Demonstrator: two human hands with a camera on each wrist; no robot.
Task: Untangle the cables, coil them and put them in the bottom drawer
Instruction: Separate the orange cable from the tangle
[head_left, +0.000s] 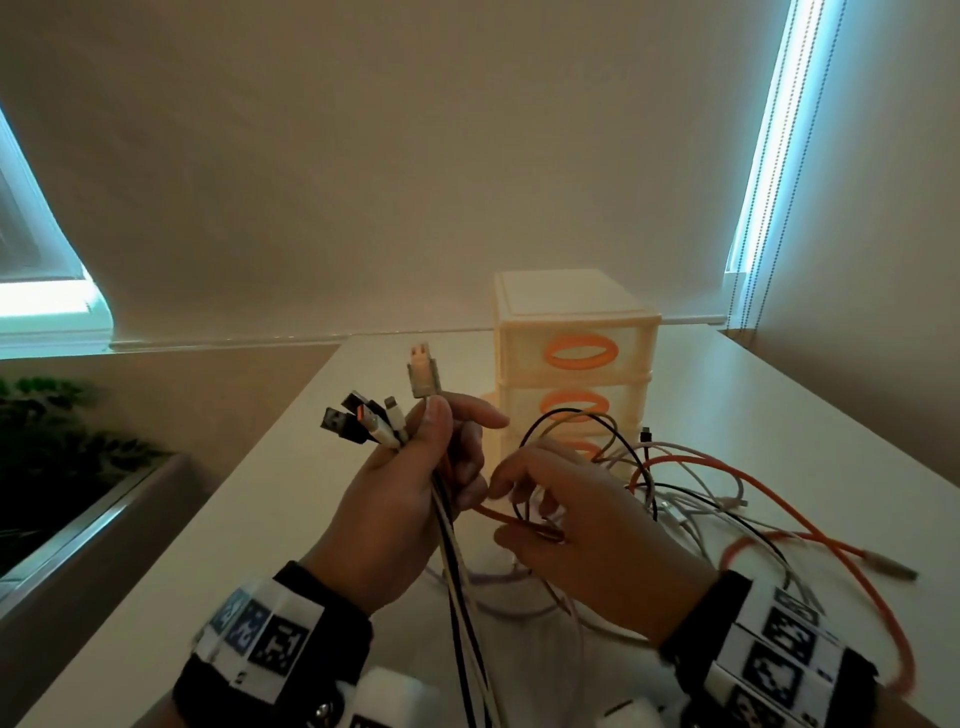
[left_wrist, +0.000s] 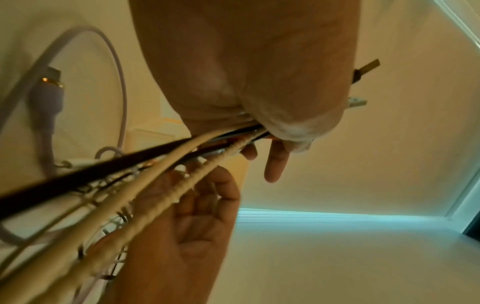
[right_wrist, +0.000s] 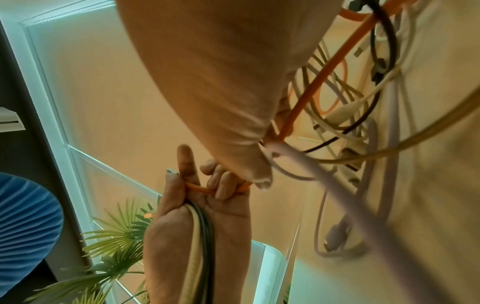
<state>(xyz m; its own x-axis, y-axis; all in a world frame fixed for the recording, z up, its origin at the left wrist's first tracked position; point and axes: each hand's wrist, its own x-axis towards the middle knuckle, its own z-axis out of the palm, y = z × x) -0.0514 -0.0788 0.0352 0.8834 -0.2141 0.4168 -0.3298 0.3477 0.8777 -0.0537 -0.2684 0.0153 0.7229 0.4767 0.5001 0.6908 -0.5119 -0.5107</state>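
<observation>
Honestly there's no readable text anywhere here. The only sign-like things are the black-and-white square code markers on the left wristband (head_left: 262, 636) and the right wristband (head_left: 779, 654), just blocky patterns with no letters or numbers. The drawer unit (head_left: 574, 358) has no label, and the cable plugs (head_left: 374, 421) show no brand.
</observation>
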